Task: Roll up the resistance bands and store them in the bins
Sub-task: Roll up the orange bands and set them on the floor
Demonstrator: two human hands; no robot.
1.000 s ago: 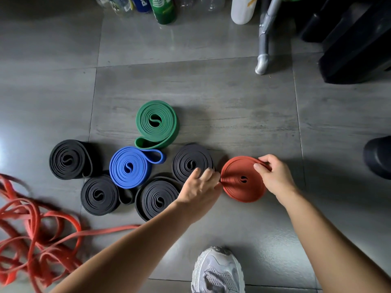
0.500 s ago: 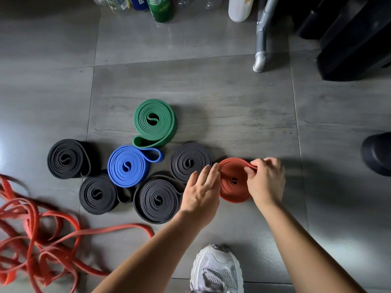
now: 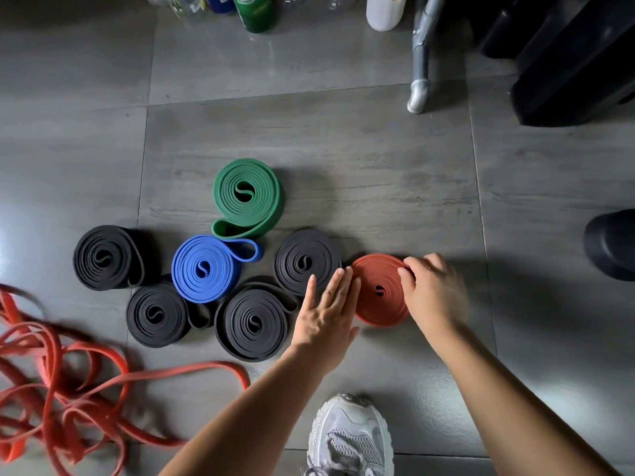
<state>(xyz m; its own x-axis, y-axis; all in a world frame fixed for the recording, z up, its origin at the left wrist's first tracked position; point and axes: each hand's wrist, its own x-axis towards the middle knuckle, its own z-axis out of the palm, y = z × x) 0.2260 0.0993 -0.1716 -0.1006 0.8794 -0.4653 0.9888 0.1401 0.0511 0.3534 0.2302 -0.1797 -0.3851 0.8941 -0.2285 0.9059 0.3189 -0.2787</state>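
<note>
The red roll (image 3: 379,293) lies flat on the grey floor (image 3: 360,159), just right of a black roll (image 3: 305,262). The left hand (image 3: 326,310) is flat, fingers straight, pressed against the roll's left edge. The right hand (image 3: 434,293) curls its fingers over the right rim and seems to pinch the outer wrap. From where I stand, the risk is plain: release it unevenly and the springy rubber could loosen and uncoil. A shove from the left palm might also knock the black roll. The loose orange bands (image 3: 62,372) lie tangled nearby.
</note>
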